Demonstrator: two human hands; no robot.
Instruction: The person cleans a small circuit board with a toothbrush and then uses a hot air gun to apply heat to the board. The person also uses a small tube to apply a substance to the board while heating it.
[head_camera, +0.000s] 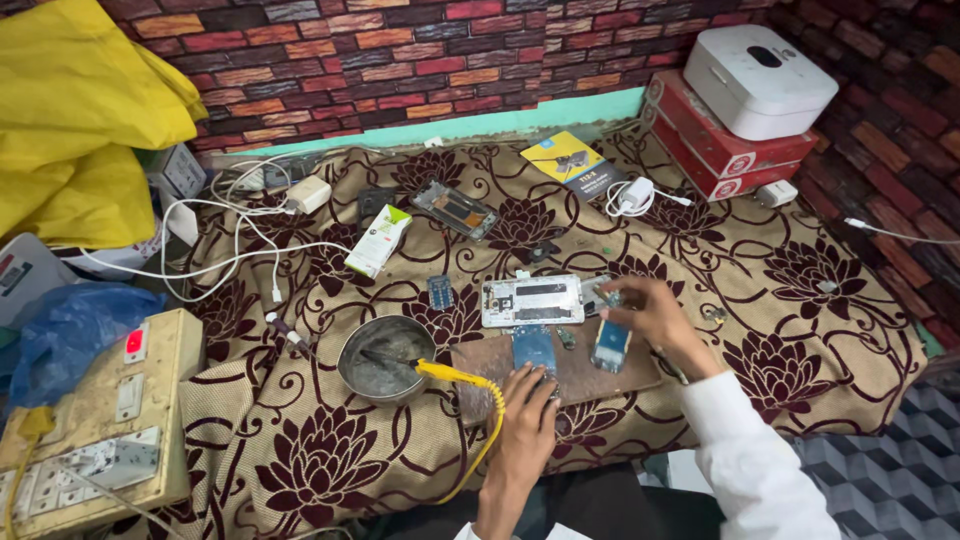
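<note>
The left hand (528, 405) lay knuckles-up on the brown board (560, 372), fingers curled onto a small blue circuit board (533, 347) (grip unclear). Beyond, the right hand (655, 312) pinched a small part over another blue piece (610, 345), just beside the opened phone (531, 299).

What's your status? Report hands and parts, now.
Left hand pressing blue circuit board onto brown work board. Right hand holding small blue part. Round metal bowl with yellow-handled tool alongside.
</note>
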